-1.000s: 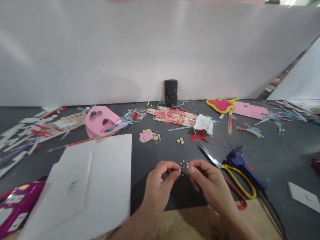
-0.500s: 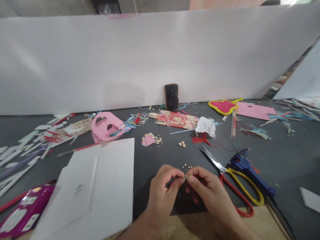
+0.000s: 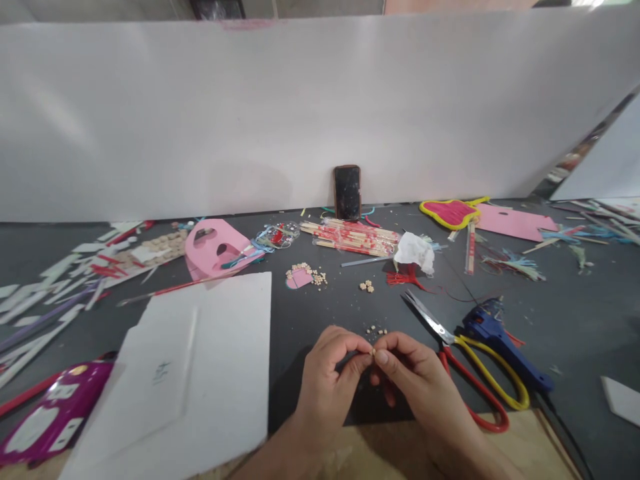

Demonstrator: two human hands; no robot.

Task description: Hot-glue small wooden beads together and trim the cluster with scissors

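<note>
Just above the table's front edge, my left hand (image 3: 333, 370) and my right hand (image 3: 413, 373) meet fingertip to fingertip. Between their pinched thumbs and forefingers is a tiny pale wooden piece (image 3: 373, 353), mostly covered by the fingers. Right behind the fingertips lie several small cut wooden bits (image 3: 376, 330). Farther back sits a little group of flower-like wooden pieces (image 3: 367, 286). To its left, a heap of small wooden pieces (image 3: 319, 277) surrounds a pink paper heart (image 3: 299, 278).
Scissors (image 3: 440, 330) with red and yellow handles and a blue glue gun (image 3: 500, 343) lie at my right. White foam board (image 3: 225, 360) covers the left front. A phone (image 3: 347, 192) leans on the white partition (image 3: 300, 120), behind packaged sticks (image 3: 350, 237).
The two fingertips have come closer together around the small wooden piece. The view has shifted slightly; the things on the table look unmoved.
</note>
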